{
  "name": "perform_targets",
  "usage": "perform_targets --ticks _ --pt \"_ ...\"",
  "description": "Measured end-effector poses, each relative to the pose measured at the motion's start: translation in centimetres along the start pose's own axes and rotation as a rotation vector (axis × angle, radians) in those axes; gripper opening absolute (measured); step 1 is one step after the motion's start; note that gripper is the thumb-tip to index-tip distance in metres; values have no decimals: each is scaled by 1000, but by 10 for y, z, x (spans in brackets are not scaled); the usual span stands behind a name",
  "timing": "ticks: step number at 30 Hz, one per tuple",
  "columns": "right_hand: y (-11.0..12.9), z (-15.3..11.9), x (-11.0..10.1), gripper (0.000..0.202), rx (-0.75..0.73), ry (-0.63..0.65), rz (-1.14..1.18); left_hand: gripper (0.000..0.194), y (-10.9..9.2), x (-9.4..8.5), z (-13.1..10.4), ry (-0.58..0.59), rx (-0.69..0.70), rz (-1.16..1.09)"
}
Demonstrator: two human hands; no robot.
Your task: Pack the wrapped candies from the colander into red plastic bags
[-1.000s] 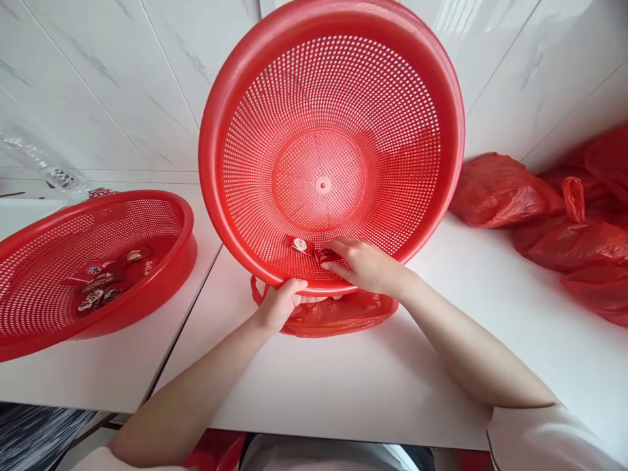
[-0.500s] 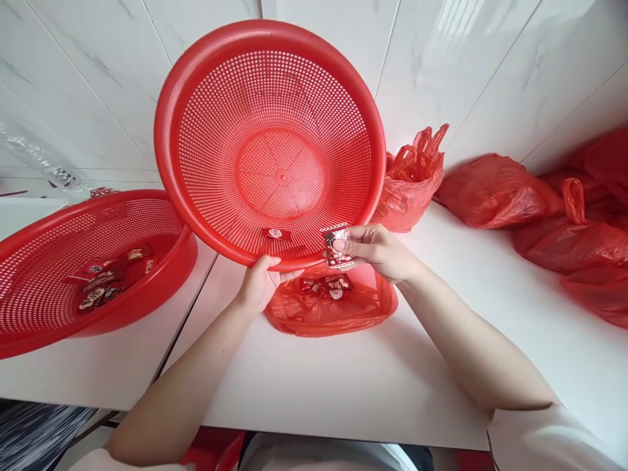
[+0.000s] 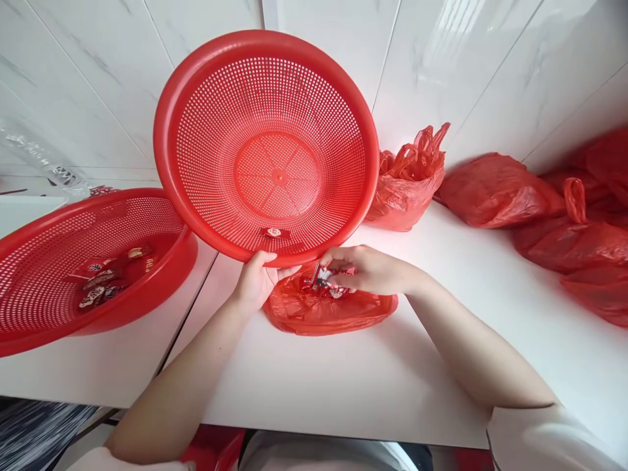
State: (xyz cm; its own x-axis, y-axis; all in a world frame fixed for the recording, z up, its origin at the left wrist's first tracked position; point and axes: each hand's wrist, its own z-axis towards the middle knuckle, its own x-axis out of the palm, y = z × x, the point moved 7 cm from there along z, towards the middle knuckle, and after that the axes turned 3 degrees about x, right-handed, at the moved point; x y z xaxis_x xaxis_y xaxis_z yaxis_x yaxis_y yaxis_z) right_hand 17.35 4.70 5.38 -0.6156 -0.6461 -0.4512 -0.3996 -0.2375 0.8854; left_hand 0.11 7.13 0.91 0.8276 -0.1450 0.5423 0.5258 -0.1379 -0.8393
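Note:
My left hand [image 3: 256, 280] grips the lower rim of a red plastic colander [image 3: 169, 140], thumb over the edge, and holds it tilted toward me. One small red wrapped packet [image 3: 276, 233] lies inside near that rim. Just right of it, my right hand [image 3: 366, 269] is closed on a small snack packet [image 3: 324, 275], partly hidden by the fingers. The hand is at the mouth of an open red plastic bag [image 3: 338, 321] on the table, in which more wrapped snacks [image 3: 335, 292] show.
On the left a second red colander [image 3: 132, 307] holds several wrapped snacks [image 3: 98, 288]. A tied-looking red bag [image 3: 405, 196] stands behind on the right. Several filled red bags [image 3: 500, 193] lie along the tiled wall [image 3: 333, 59]. A seam [image 3: 189, 312] crosses the white table [image 3: 343, 386].
My right hand has lowered the snack packet from the colander's rim into the mouth of the open bag. The colander has shifted slightly down and left, still in my left hand.

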Motion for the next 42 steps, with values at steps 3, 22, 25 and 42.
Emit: perform_targets --ticks 3,22,25,42 --pt "3 0 0 19 -36 -64 -202 21 0 1 -1 -6 19 26" --pt "9 12 6 27 -215 -363 -384 44 49 36 -36 171 -125 169" --pt "4 12 -5 23 -144 -379 -112 43 40 30 -28 133 -84 168" --pt "12 -7 -16 25 -46 -135 -139 12 -24 -7 0 -96 184 159"
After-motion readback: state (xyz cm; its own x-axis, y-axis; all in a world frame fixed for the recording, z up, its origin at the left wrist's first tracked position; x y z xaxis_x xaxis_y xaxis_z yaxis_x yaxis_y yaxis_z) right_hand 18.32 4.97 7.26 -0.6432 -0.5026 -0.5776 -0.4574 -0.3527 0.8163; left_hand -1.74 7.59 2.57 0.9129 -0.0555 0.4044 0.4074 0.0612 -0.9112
